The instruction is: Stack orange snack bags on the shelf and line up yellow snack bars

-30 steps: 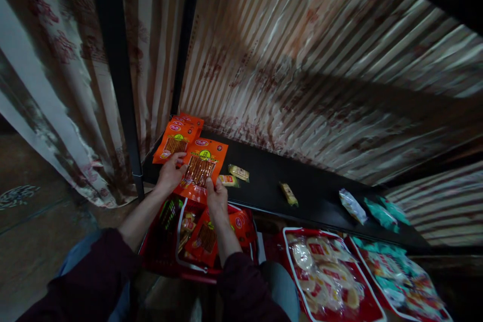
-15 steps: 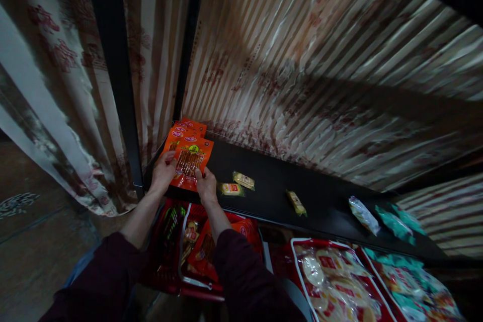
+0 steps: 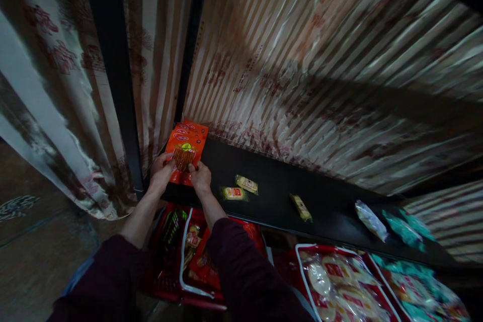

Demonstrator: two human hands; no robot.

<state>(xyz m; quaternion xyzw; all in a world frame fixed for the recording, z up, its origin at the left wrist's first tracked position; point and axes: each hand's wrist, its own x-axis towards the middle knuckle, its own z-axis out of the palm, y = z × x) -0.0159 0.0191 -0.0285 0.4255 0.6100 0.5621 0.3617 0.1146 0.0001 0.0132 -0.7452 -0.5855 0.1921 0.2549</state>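
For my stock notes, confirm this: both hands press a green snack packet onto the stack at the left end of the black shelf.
Wrong colour: in the head view the packet under the left hand and right hand is orange, not green. The rest holds: it sits on the stack at the shelf's left end.

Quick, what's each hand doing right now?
Left hand: holding the flat orange plastic snack packet.
Right hand: holding the same packet.

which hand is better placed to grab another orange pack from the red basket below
Right, probably. The right hand holds the near right corner of the orange pack on the black shelf, and its forearm crosses directly above the red basket. The left hand sits further left, by the shelf post.
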